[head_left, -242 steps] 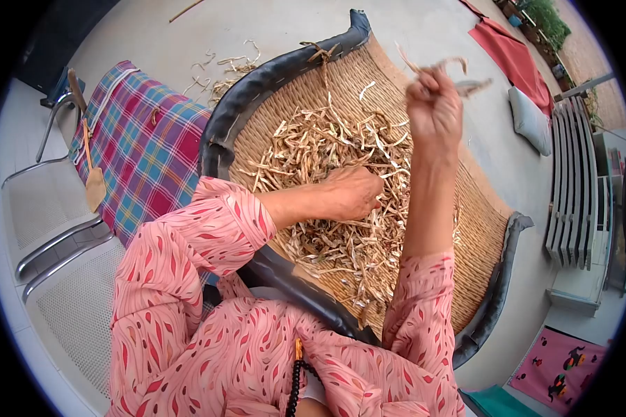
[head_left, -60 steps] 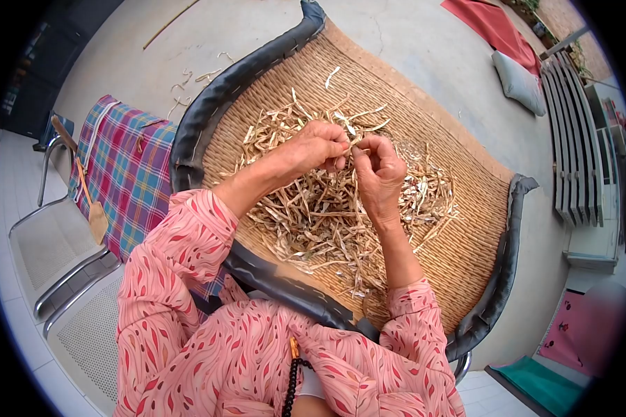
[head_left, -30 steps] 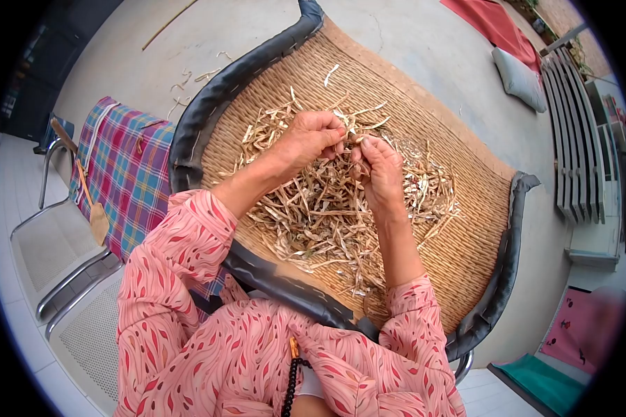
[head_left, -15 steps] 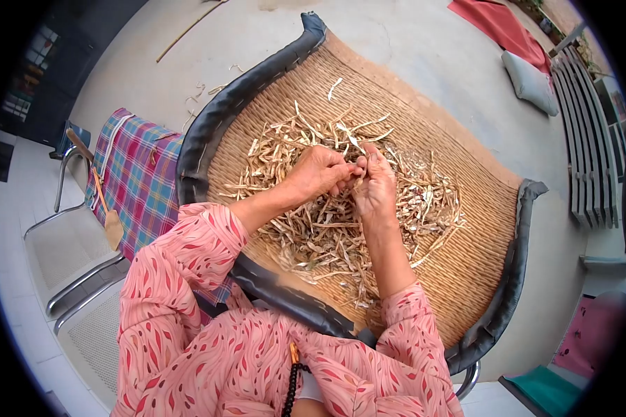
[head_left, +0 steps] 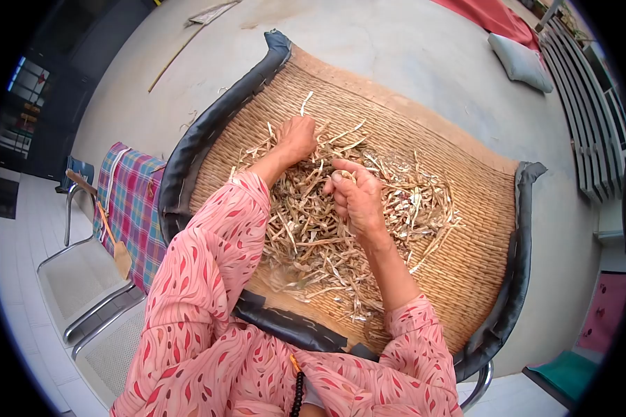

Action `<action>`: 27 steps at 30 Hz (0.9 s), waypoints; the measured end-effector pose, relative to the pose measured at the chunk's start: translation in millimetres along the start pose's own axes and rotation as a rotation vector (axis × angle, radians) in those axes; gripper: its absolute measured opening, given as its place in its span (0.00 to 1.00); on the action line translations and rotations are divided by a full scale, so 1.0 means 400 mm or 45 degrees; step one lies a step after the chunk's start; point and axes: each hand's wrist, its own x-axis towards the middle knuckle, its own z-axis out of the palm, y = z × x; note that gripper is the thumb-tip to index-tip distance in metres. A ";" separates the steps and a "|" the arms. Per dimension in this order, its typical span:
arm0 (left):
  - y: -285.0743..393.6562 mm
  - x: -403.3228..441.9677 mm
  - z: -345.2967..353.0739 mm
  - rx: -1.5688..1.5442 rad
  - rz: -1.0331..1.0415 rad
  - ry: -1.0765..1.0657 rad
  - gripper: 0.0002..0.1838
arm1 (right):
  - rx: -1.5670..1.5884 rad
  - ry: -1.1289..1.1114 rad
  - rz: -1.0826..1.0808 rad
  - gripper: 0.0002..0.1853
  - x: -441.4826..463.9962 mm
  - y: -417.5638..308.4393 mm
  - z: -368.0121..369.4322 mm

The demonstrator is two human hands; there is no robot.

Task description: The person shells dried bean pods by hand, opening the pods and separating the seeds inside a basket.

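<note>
Dried bean pods (head_left: 313, 233), pale and curled, lie in a loose heap on a woven winnowing tray (head_left: 480, 229) with a black padded rim. My left hand (head_left: 298, 139) is down at the far left edge of the heap, its back turned up. Its fingers look curled in, and whatever they grip is hidden beneath it. Above the middle of the heap is my right hand (head_left: 359, 198), fingers bent and thumb closed toward the forefinger. A small pale piece of pod (head_left: 344, 176) shows between them. The two hands are apart.
Left of the tray stand metal chairs (head_left: 83, 278), with a checked cloth (head_left: 135, 208) and a wooden paddle (head_left: 122, 258). A thin stick (head_left: 177, 57) lies on the floor beyond. At the far right are a grey cushion (head_left: 522, 62) and slatted panels (head_left: 577, 104).
My hands were together over the heap and have parted. The left went out to the heap's far left edge; the right stayed near the middle. The view has shifted slightly.
</note>
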 end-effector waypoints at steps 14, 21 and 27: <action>0.097 -0.176 -0.228 -1.114 0.148 -0.669 0.07 | -0.064 0.100 -0.239 0.09 0.026 -0.028 0.016; 0.096 -0.270 -0.214 -1.431 0.002 -0.439 0.08 | -0.179 0.027 -0.313 0.06 0.002 -0.018 0.067; 0.081 -0.284 -0.235 -1.636 0.055 -0.381 0.07 | 0.053 -0.051 -0.241 0.06 -0.009 -0.024 0.096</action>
